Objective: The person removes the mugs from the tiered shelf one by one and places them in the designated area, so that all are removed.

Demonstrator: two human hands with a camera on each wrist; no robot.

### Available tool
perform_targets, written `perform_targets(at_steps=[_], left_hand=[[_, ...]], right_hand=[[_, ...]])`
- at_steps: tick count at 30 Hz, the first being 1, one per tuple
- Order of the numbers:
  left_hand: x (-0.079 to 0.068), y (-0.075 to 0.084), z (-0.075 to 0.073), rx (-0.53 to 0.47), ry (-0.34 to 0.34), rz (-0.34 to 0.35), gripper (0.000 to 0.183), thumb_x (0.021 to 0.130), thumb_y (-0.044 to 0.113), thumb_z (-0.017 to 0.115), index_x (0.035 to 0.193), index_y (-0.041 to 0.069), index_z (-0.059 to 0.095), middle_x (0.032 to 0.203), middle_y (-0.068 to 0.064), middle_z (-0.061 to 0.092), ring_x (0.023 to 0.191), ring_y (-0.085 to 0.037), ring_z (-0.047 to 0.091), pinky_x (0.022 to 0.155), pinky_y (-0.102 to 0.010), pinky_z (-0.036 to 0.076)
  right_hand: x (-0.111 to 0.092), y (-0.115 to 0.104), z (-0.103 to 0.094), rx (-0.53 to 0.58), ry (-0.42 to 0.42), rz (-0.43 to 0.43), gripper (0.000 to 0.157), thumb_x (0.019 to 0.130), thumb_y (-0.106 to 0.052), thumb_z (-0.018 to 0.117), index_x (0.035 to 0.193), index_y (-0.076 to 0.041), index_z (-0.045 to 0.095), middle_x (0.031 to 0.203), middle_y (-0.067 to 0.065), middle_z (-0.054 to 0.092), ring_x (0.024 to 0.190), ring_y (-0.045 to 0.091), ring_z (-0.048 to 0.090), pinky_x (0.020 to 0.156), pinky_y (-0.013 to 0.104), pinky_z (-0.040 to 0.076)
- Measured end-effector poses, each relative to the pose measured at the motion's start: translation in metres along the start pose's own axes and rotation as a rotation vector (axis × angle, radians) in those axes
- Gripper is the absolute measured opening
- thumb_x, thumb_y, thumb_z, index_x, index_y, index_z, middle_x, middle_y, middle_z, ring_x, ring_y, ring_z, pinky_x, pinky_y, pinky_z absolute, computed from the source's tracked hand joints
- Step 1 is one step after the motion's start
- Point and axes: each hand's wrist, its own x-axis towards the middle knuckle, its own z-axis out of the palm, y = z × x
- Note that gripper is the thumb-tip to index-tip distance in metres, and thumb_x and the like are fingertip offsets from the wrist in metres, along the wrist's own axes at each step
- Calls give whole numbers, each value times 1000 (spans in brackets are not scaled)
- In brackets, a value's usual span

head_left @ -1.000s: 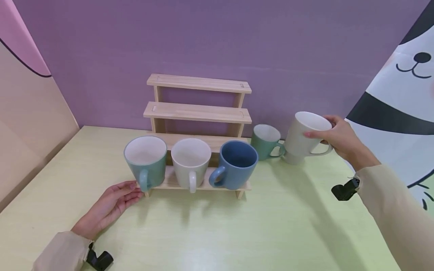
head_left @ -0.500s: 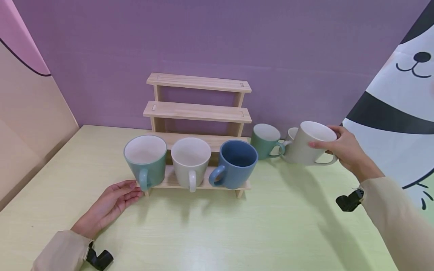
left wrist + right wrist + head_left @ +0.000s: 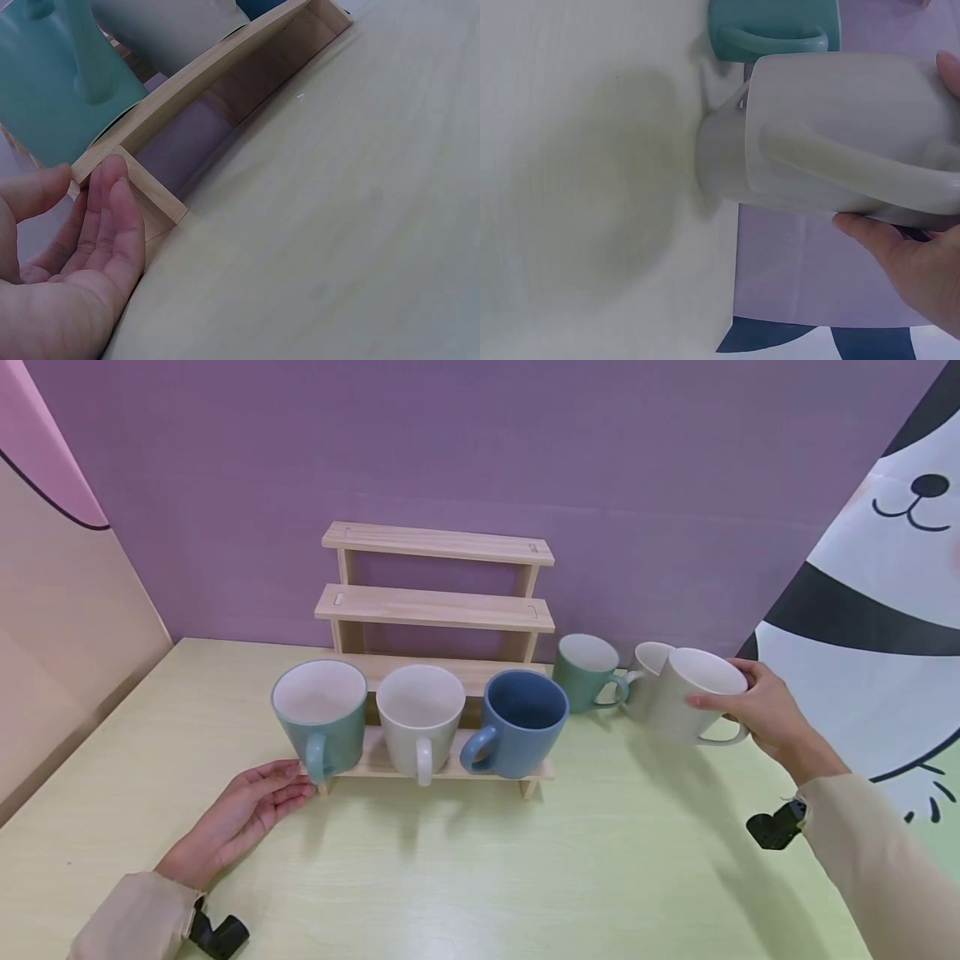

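Note:
At the right, my right hand (image 3: 772,706) grips a white mug (image 3: 693,697) round its upper body, its handle pointing right. The right wrist view shows this held mug (image 3: 855,112) raised off the tabletop, partly hiding a second white mug (image 3: 643,681) behind it. My left hand (image 3: 243,814) pinches the front left corner of a stepped wooden rack (image 3: 435,610); its thumb and fingers (image 3: 109,225) lie about the shelf end. On the rack's lowest step stand a teal mug (image 3: 322,718), a white mug (image 3: 418,718) and a blue mug (image 3: 525,722), handles toward me.
A green mug (image 3: 585,672) with a white inside stands on the table right of the rack, beside the standing white mug. A purple backdrop (image 3: 675,485) rises behind the table (image 3: 600,860). The rack's upper steps bear nothing.
My right hand has lowered the held white mug and brought it slightly right and toward me, uncovering more of the white mug behind. The left hand stays at the rack corner.

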Motion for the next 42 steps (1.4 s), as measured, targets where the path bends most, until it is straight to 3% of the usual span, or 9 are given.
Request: perform_targets(at_steps=[11,16,22,31,37,40,42], left_hand=[[0,0,0,-4,-11,-9,34,103,2,31,107,4,65,104,-8,69,100,-17,67,94,-26,53],[0,1,0,5,-5,-10,33,103,2,32,107,4,65,104,-8,69,101,-18,67,94,-26,53],[-1,1,1,-1,-10,-10,32,103,2,32,108,4,64,105,-9,69,101,-18,67,95,-26,53],[0,0,1,-8,-20,-2,33,103,1,31,108,3,64,104,-9,69,100,-18,67,94,-26,53],[0,1,0,-9,-19,-1,34,103,1,31,108,3,64,104,-10,69,100,-18,67,94,-26,53],[0,1,0,-17,-24,1,34,103,0,30,108,3,64,104,-10,69,100,-19,67,94,-26,53],[0,1,0,-21,-26,2,34,103,0,30,107,3,65,104,-10,69,100,-19,67,94,-26,53]], right_hand=[[-7,16,4,-16,-6,38,89,86,-27,72,146,4,14,135,15,31,117,31,36,79,23,44],[-10,24,7,-6,4,44,90,85,-27,73,146,4,14,134,13,32,117,31,36,83,28,43],[-13,32,9,9,0,56,92,85,-25,73,146,5,12,131,7,34,116,27,38,82,23,43],[-17,42,10,-20,-6,80,94,84,-27,73,146,6,11,134,16,32,114,26,39,78,17,44],[-19,47,12,-11,-6,70,91,84,-25,74,144,6,13,132,15,34,110,20,41,74,11,44],[-20,50,14,-14,-11,75,91,84,-25,74,144,6,12,133,18,33,112,25,41,78,16,45],[-20,51,15,-17,-16,82,93,85,-26,73,145,6,10,137,22,29,116,32,39,84,25,47]])
